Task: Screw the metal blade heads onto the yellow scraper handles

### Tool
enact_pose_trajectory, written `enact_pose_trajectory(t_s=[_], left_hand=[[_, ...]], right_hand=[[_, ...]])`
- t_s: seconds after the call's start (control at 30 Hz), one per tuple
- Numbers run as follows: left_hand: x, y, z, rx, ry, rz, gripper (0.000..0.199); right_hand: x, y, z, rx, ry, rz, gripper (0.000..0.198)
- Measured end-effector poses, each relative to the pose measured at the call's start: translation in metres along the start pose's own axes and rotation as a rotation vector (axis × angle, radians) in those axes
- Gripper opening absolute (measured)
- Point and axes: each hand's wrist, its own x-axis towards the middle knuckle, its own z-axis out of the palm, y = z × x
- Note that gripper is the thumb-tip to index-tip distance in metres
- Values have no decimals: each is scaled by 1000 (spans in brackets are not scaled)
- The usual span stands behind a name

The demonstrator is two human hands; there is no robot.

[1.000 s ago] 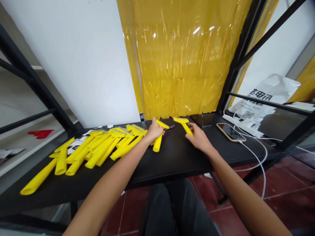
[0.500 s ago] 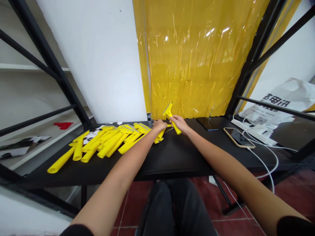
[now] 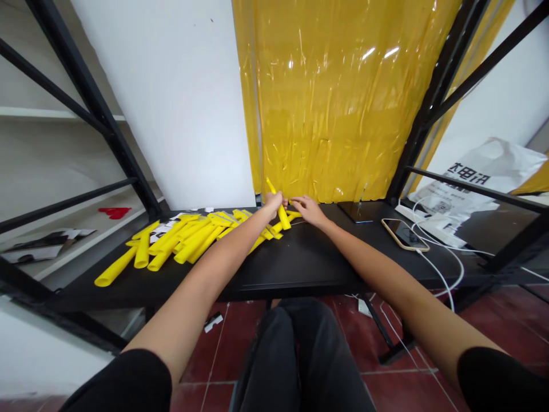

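Observation:
My left hand (image 3: 275, 202) is closed around the handle of a yellow scraper (image 3: 283, 218), held tilted with its head up and the handle's end near the tabletop. My right hand (image 3: 309, 209) is just to the right, fingers stretched out and apart, holding nothing that I can see. Below its fingertips another yellow scraper (image 3: 294, 216) lies on the black table (image 3: 295, 257); whether they touch it I cannot tell. To the left, a pile of yellow scrapers (image 3: 195, 240) with hollow handles spreads across the table, partly hidden behind my left forearm.
A phone (image 3: 405, 235) with white cables lies on the right, and a dark tablet-like slab (image 3: 355, 212) farther back. A white plastic bag (image 3: 476, 183) stands at the far right. Yellow plastic sheeting (image 3: 326, 114) and black metal posts rise behind the table.
The scraper that was in my right hand has left it, and that hand has opened. My left hand has lifted from the pile's edge and now holds a scraper upright. The view has shifted slightly.

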Motion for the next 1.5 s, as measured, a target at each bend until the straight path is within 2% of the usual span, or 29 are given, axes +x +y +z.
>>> enact_pose_trajectory(t_s=[0.03, 0.13, 0.23, 0.37, 0.47, 0.57, 0.67, 0.77, 0.87, 0.93, 1.03, 1.13, 1.2, 1.3, 1.37, 1.5], left_hand=[[0, 5, -4, -5, -18, -24, 1], [-3, 16, -17, -13, -128, -116, 7], [-9, 19, -25, -117, -375, -254, 13], [-14, 18, -32, -169, -493, -185, 6], [-14, 19, -39, -148, -574, -135, 8], [-10, 21, -45, -137, -602, -89, 6], [-6, 27, -45, -80, -560, -42, 5], [-6, 42, -39, 37, -515, -37, 7], [-17, 58, -27, 116, -427, -27, 4], [-32, 61, -17, 157, -359, 9, 11], [-57, 49, -1, 154, -388, 18, 27], [-73, 28, 11, 115, -378, 85, 29], [-75, 14, 16, 25, -445, -42, 21], [-66, -2, 17, -166, -441, -271, 5], [-60, -10, 16, -256, -415, -364, 4], [-52, -18, 10, -330, -337, -401, 12]], right_hand=[[-4, 9, -10, -50, -22, 11, 28], [-19, 34, -32, -162, -299, -55, 27], [-29, 44, -40, -244, -379, -100, 31], [-29, 40, -38, -236, -454, -146, 37], [-27, 36, -42, -160, -538, -144, 38], [-28, 34, -49, -91, -603, -82, 40], [-28, 30, -53, -52, -666, -37, 35], [-28, 26, -54, -42, -670, -16, 33], [-28, 23, -58, 14, -616, 52, 34], [-28, 22, -62, 96, -534, 129, 35], [-24, 24, -66, 177, -311, 198, 34], [-18, 30, -68, 233, -45, 283, 34], [-15, 34, -69, 294, 87, 396, 35], [-10, 39, -72, 353, 185, 485, 35], [-8, 39, -75, 386, 237, 466, 37], [-6, 30, -80, 497, 349, 369, 46]])
